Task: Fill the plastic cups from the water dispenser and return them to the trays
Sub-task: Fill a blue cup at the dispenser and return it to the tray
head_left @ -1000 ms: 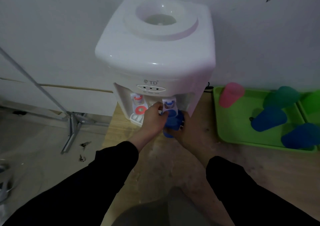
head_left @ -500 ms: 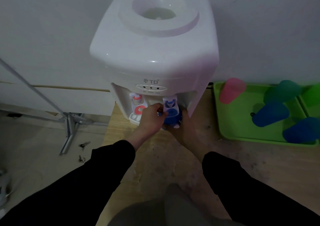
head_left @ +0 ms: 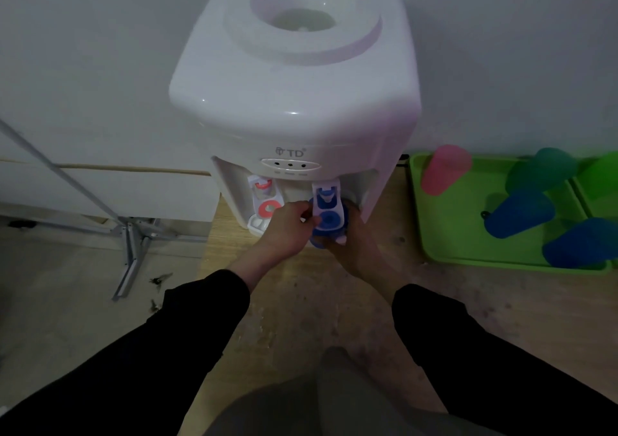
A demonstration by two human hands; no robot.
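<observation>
A white water dispenser (head_left: 294, 94) stands on a wooden table against the wall. My right hand (head_left: 354, 245) grips a blue plastic cup (head_left: 316, 240) right under the blue tap (head_left: 326, 205); the tap hides most of the cup. My left hand (head_left: 287, 228) has its fingers curled on the left edge of the blue tap lever. A red tap (head_left: 266, 198) sits to the left of it. To the right, a green tray (head_left: 444, 228) holds a pink cup (head_left: 444, 169), a green cup (head_left: 541, 171) and two blue cups (head_left: 520, 213) (head_left: 582, 243).
A second green tray (head_left: 598, 185) lies at the far right edge. A metal stand (head_left: 130, 231) rests on the floor to the left of the table. The wall runs close behind the dispenser.
Both hands have moved in toward the dispenser. The blue cup now sits tucked beneath the blue tap, and the camera has come closer.
</observation>
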